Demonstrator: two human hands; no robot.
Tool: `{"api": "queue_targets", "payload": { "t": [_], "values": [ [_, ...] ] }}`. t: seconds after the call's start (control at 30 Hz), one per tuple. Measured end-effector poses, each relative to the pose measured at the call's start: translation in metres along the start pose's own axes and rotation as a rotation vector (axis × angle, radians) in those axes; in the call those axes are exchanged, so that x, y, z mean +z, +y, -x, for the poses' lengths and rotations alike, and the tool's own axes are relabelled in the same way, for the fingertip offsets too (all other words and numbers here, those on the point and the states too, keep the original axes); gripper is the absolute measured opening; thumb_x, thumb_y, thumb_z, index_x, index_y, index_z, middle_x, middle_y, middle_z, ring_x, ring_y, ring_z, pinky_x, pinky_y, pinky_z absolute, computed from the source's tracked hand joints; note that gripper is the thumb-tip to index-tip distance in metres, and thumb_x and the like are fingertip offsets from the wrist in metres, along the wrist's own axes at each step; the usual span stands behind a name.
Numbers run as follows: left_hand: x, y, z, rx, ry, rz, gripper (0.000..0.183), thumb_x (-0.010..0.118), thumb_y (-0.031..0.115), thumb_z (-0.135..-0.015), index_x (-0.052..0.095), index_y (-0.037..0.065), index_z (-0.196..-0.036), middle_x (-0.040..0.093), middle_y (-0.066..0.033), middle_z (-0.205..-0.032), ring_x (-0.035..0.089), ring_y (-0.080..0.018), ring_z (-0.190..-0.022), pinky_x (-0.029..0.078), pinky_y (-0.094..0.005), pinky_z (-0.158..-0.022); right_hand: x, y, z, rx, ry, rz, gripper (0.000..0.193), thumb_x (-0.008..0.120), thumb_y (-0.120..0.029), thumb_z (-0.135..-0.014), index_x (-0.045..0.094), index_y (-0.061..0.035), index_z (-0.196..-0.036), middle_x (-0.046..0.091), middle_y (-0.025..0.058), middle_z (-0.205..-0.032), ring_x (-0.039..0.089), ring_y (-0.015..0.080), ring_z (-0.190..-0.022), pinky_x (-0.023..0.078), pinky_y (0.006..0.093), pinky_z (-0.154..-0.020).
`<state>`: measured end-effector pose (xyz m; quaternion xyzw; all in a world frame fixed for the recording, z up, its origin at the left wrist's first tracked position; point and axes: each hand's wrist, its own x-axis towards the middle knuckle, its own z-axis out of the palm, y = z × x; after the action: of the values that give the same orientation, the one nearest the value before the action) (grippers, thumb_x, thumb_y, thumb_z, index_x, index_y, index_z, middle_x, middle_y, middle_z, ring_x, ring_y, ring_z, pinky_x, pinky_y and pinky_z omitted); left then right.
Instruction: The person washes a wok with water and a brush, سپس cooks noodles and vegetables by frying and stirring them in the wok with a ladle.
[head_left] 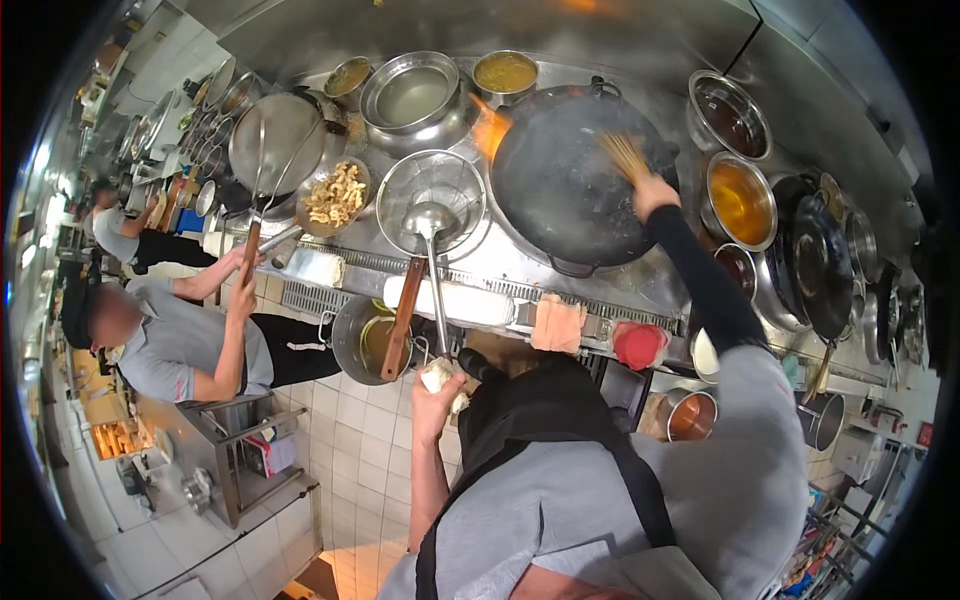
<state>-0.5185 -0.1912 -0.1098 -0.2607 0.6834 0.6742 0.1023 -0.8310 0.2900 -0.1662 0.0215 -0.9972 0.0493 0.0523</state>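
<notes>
My right hand (655,195) grips a bamboo wok brush (624,155), its bristles over the inside of a large black wok (575,215). Steam hangs over the wok, and flame shows at its left rim. Low in the middle, my left hand (432,405) is closed round a bunched white cloth (437,376). The long handle of a steel ladle (432,218) runs down to that cloth; whether my fingers also hold it is hidden. The ladle's bowl lies over a round wire strainer (400,185) with a wooden handle.
To my left a co-worker (200,340) holds a wooden-handled tool beside a bowl of browned food pieces (336,197). Steel bowls (410,92) stand behind, and a bowl of amber liquid (740,203) on the right. An orange cloth (558,322) hangs on the front edge, above a pot (360,345) on the left.
</notes>
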Motion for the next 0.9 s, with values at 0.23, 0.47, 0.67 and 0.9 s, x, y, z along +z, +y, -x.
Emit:
{"api": "queue_targets", "payload": {
  "t": [0.23,0.47,0.67,0.9],
  "values": [
    [0.04,0.018,-0.013,-0.066,-0.269,0.122,0.04,0.076,0.014,-0.092,0.053,-0.002,-0.12,0.07,-0.0134,-0.093,0.071,-0.02,-0.073,0.059,-0.0322,-0.064,0.031,-0.171,-0.035,0.442,0.088,-0.693,0.028,0.07,-0.026,-0.082,0.067,-0.0071,-0.102,0.071,0.0259,-0.101,0.067,0.045,-0.101,0.054,0.0497,-0.088],
    [0.044,0.008,-0.025,-0.098,-0.23,0.109,0.029,0.072,0.012,-0.094,0.055,-0.001,-0.114,0.069,-0.0119,-0.089,0.07,-0.0202,-0.069,0.059,-0.0327,-0.06,-0.036,-0.128,0.118,0.047,-0.245,-0.799,0.032,0.074,-0.026,-0.083,0.065,-0.0072,-0.108,0.07,0.0195,-0.091,0.07,0.0358,-0.089,0.055,0.0388,-0.081],
    [0.022,0.01,-0.017,-0.054,-0.098,0.159,0.027,0.073,0.01,-0.093,0.057,-0.002,-0.111,0.068,-0.0107,-0.087,0.069,-0.0195,-0.069,0.06,-0.0336,-0.061,-0.131,0.025,0.079,-0.076,-0.523,0.149,0.029,0.063,-0.02,-0.086,0.065,-0.01,-0.113,0.072,0.0203,-0.092,0.07,0.0404,-0.087,0.056,0.051,-0.078],
    [0.046,0.018,-0.04,-0.059,-0.147,0.062,0.03,0.073,0.011,-0.092,0.059,-0.002,-0.115,0.07,-0.0101,-0.092,0.07,-0.0178,-0.076,0.058,-0.0321,-0.068,0.032,-0.098,-0.053,0.285,-0.108,-0.223,0.025,0.058,-0.025,-0.092,0.063,-0.0104,-0.112,0.071,0.0248,-0.096,0.069,0.0451,-0.092,0.055,0.0552,-0.082]
  ]
}}
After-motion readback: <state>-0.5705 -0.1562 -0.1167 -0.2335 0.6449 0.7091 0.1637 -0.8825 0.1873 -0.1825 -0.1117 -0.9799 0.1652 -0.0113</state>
